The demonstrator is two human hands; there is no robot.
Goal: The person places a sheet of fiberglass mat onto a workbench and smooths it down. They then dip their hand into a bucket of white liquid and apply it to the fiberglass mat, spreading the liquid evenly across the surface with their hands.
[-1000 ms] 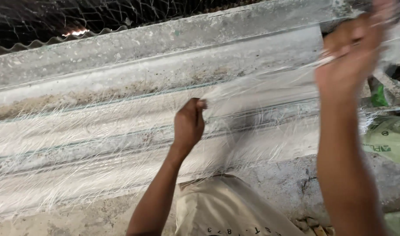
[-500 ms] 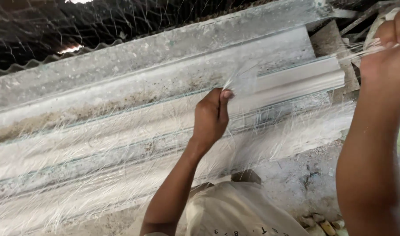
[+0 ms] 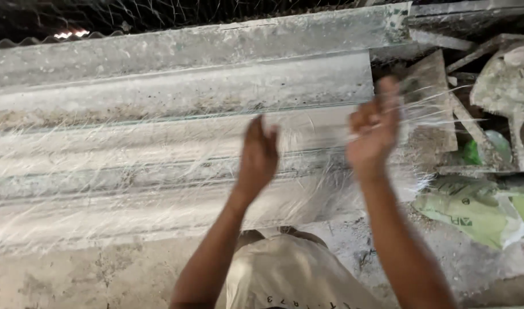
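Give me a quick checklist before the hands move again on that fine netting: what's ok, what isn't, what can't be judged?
1. Left hand raised in front of the fine netting: ok.
2. Left grip on the strands: cannot tell, the hand is blurred.
3. Right hand at the netting's right end, strands running past its fingers: ok.
4. Right grip closed on strands: cannot tell.
5. Netting spread flat along the grey corrugated sheets: ok.
6. Ground at right free of clutter: not ok, green bags and rubble lie there.
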